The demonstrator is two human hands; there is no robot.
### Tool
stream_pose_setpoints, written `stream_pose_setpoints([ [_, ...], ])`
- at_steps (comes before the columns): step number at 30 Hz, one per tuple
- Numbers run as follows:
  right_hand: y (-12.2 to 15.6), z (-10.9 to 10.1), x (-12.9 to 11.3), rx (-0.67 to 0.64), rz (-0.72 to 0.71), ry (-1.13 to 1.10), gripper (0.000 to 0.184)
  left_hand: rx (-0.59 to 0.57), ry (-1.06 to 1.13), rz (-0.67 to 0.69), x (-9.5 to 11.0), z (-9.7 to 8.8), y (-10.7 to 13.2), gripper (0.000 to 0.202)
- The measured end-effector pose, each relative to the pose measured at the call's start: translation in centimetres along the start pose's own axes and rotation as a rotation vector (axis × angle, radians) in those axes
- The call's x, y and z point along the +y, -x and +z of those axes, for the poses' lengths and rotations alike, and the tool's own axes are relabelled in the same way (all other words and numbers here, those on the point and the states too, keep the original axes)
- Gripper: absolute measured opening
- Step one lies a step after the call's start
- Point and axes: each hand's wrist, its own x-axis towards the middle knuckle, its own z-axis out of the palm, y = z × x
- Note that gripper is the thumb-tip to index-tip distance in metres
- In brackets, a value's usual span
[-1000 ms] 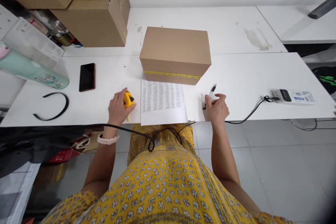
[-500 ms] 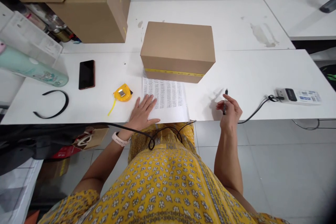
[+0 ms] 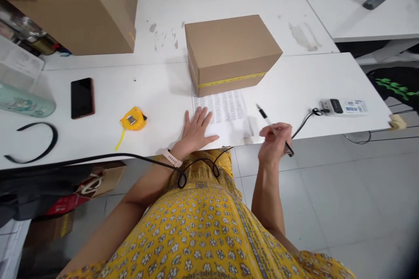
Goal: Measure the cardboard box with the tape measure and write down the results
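My left hand (image 3: 197,130) lies flat with fingers spread on the lower left of a printed sheet of paper (image 3: 225,111). Columns of small text cover the sheet, and its far part is hidden beneath a closed cardboard box (image 3: 232,48) with a yellow measuring-tape strip along its front. To the right of the paper, my right hand (image 3: 276,139) is closed around a pen (image 3: 263,114), held above the desk's front edge. The pen's dark tip points up and left, toward the box. A yellow tape measure (image 3: 133,119) rests left of my left hand.
Further left are a phone (image 3: 82,97), a black headband (image 3: 54,141) and a mint bottle (image 3: 29,100). Stacked cardboard boxes (image 3: 85,26) fill the back left. A white device (image 3: 343,107) with a black cable lies at right. Another cable (image 3: 131,154) crosses my left forearm.
My view has turned, shifting the desk items leftward. In my right hand the pen has swung from near upright to a slant. The left hand stays flat on the paper; the box appears more angled.
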Motion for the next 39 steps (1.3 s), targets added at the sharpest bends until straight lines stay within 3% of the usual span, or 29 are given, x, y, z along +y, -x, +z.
stream_pose_setpoints([
  [3,-0.4,1.9,1.0,-0.254,0.196,-0.140,0.061,0.059,0.056,-0.031,2.5,0.6,-2.0,0.086],
  [6,-1.4,3.6,2.7,-0.433,0.303,-0.183,0.057,0.146,0.123,-0.038,2.8,1.1,-2.7,0.084],
  [10,-3.5,4.0,5.2,-0.374,0.275,-0.088,0.036,0.213,0.226,-0.017,1.1,1.5,-1.7,0.083],
  [15,-5.5,2.0,6.1,-0.247,0.266,-0.052,0.030,0.200,0.201,0.014,-0.5,1.4,1.8,0.068],
  [18,-5.0,1.7,5.7,-0.336,0.281,-0.037,0.033,0.245,0.117,0.054,-0.3,1.5,3.5,0.048],
  [21,-2.5,2.6,4.9,-0.452,0.256,0.031,0.033,0.327,0.066,0.096,0.4,1.9,4.4,0.036],
  [24,0.7,4.3,4.0,-0.595,0.242,0.124,0.033,0.397,0.036,0.112,1.2,2.6,5.1,0.039],
  [27,2.8,6.3,3.6,-0.710,0.223,0.147,0.030,0.410,-0.007,0.123,1.8,3.2,5.7,0.058],
  [32,2.8,8.3,3.9,-0.722,0.203,0.180,0.029,0.353,-0.069,0.104,1.7,3.8,6.0,0.061],
  [39,3.3,8.3,3.3,-0.704,0.122,0.298,0.029,0.272,-0.078,0.117,1.6,3.4,6.1,0.062],
])
